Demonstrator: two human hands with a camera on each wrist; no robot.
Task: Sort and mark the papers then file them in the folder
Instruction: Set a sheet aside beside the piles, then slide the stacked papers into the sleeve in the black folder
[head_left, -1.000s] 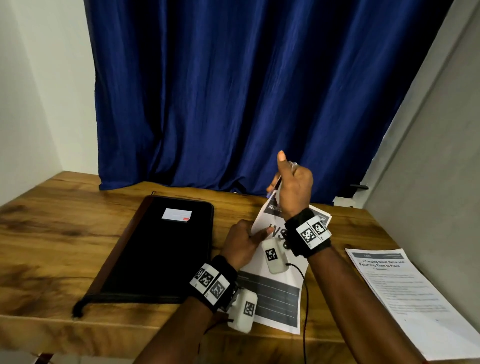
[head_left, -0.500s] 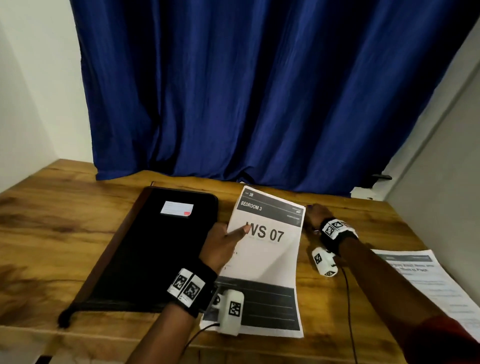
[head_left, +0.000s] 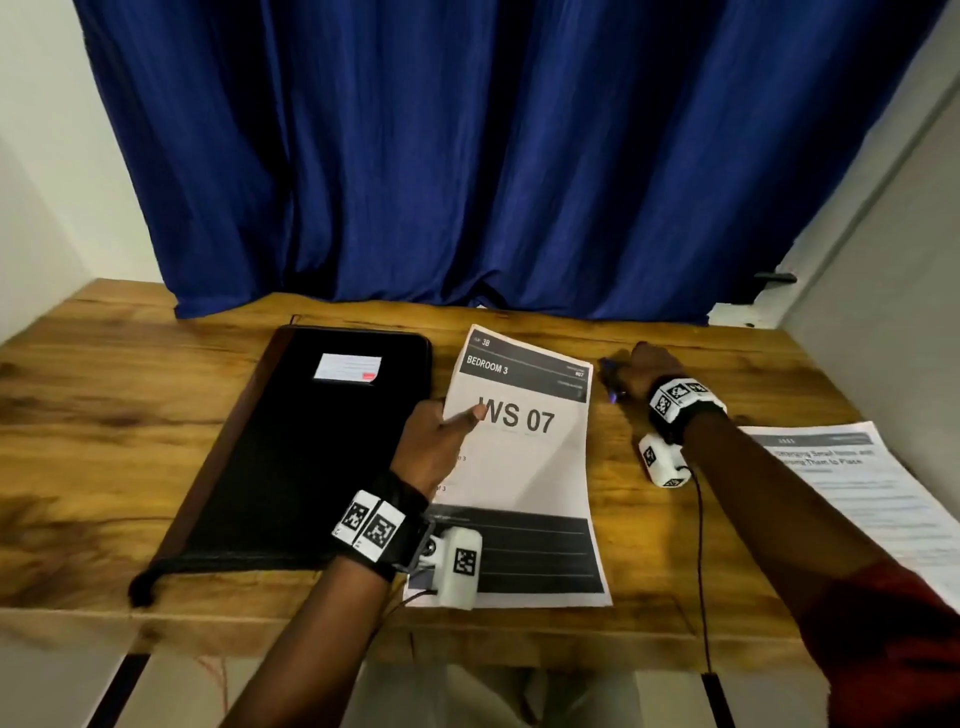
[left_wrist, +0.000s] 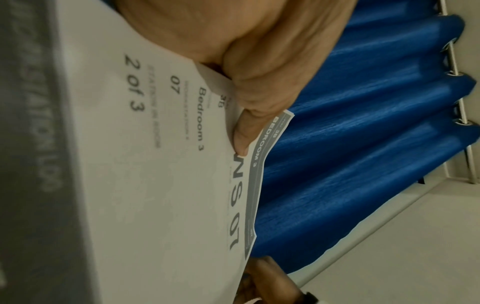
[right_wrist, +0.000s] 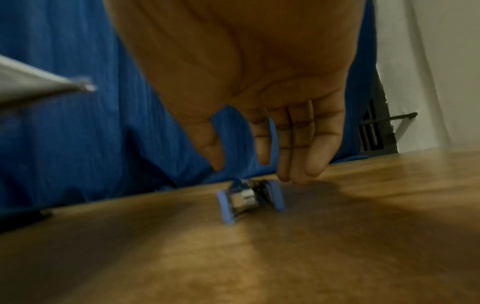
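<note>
A stack of white papers (head_left: 530, 467) headed "BEDROOM 3 / WS 07" lies mid-table, its top left corner lifted. My left hand (head_left: 457, 421) pinches its left edge, thumb (left_wrist: 244, 133) on top of the papers (left_wrist: 155, 164) and fingers underneath. A closed black folder (head_left: 311, 441) with a white label lies to the left of the stack. To the stack's right my right hand (head_left: 636, 369) hovers with straight fingers over a small blue and silver object (head_left: 610, 382). In the right wrist view that object (right_wrist: 249, 201) lies on the wood just below the fingertips of the right hand (right_wrist: 241, 164).
Another printed sheet (head_left: 872, 499) lies at the table's right side, near the wall. A blue curtain (head_left: 467, 182) hangs along the back edge of the wooden table (head_left: 104, 405). Its front edge (head_left: 260, 629) is close to my body.
My right hand came down from above the papers to the table on their right and let go of the small blue object. The papers now lie flatter; the left hand keeps its pinch.
</note>
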